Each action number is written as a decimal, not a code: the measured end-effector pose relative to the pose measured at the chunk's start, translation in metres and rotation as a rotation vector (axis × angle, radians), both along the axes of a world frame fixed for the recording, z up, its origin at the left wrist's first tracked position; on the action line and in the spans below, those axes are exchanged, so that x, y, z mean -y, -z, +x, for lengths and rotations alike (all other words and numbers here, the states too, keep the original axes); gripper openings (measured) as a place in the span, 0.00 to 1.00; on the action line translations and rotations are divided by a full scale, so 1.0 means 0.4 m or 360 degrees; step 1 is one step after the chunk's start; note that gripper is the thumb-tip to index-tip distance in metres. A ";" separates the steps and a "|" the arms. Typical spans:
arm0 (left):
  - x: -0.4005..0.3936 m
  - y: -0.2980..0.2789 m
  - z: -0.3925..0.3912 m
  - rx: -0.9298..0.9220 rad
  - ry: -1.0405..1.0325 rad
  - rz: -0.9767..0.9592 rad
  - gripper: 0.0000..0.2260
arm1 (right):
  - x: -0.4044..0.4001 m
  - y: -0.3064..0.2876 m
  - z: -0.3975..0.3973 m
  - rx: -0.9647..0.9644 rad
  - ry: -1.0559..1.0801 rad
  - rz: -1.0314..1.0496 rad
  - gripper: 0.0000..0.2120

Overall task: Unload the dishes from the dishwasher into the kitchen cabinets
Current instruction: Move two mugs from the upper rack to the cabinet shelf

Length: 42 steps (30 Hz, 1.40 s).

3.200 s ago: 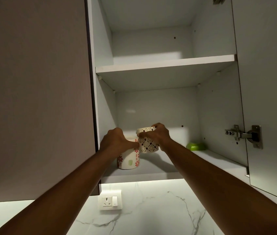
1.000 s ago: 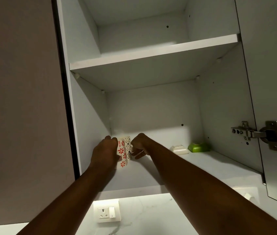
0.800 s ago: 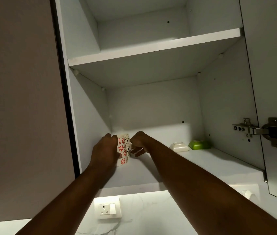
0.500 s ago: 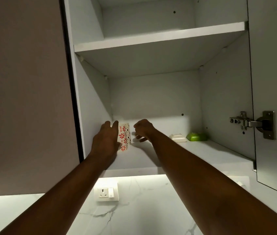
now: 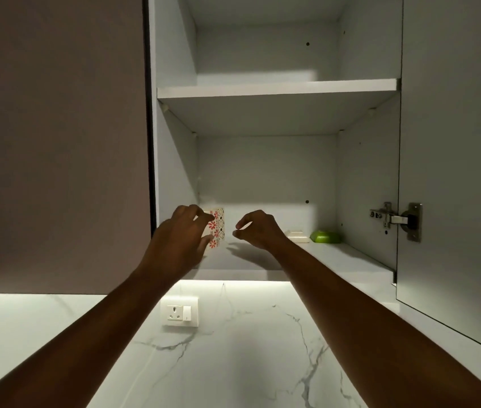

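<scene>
Neither hand is gripping anything: the left hand [image 5: 181, 240] is hovering with its fingers spread loosely in front of the red-flowered cup [image 5: 215, 228], hiding most of it, and whether a fingertip is touching the cup cannot be told, while the right hand [image 5: 258, 231] is hanging empty with its fingers curled, apart from the cup on its right side. The cup is standing upright on the lower shelf [image 5: 348, 260] of the open cabinet [image 5: 174, 160], close to the cabinet's left wall. A second patterned cup [image 5: 221, 223] is showing as a thin strip just right of the first. Further right of the cups on the same shelf, near the back wall, a small white object [image 5: 295, 234] and a green object [image 5: 325, 237] are sitting side by side. The upper shelf [image 5: 277, 88] is sitting above them. Below the cabinet, a wall socket [image 5: 179, 311] is showing on the marble backsplash [image 5: 233, 348].
</scene>
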<state>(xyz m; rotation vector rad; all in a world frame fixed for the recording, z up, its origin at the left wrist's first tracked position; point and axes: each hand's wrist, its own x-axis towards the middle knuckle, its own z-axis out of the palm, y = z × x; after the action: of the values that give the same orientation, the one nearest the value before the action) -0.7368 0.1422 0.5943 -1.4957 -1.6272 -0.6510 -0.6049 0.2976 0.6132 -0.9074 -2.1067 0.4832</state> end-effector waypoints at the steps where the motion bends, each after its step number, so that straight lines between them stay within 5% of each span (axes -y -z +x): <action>1: 0.015 0.009 0.010 -0.0003 0.0031 -0.0005 0.20 | 0.007 0.003 0.008 -0.0009 0.0005 0.0025 0.13; 15: 0.260 0.107 0.103 0.0143 -0.0093 -0.0084 0.29 | 0.318 0.115 0.181 0.0210 0.0455 0.0898 0.38; 22: 0.445 0.163 0.171 0.0082 -0.0103 0.0009 0.35 | 0.543 0.220 0.282 0.0274 0.0634 0.0993 0.43; 29: 0.680 0.342 0.292 0.0383 0.0214 -0.0087 0.37 | 0.791 0.428 0.408 0.0307 0.0687 0.0737 0.45; 42: 0.935 0.756 0.791 0.0376 0.0479 -0.0761 0.38 | 1.244 0.851 1.055 0.0664 0.1173 0.0018 0.45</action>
<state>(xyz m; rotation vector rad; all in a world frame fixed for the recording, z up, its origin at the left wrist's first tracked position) -0.4206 -0.2318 0.2920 -2.1057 -1.8409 -0.6477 -0.1828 -0.1999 0.2728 -1.7849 -1.9188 -0.1153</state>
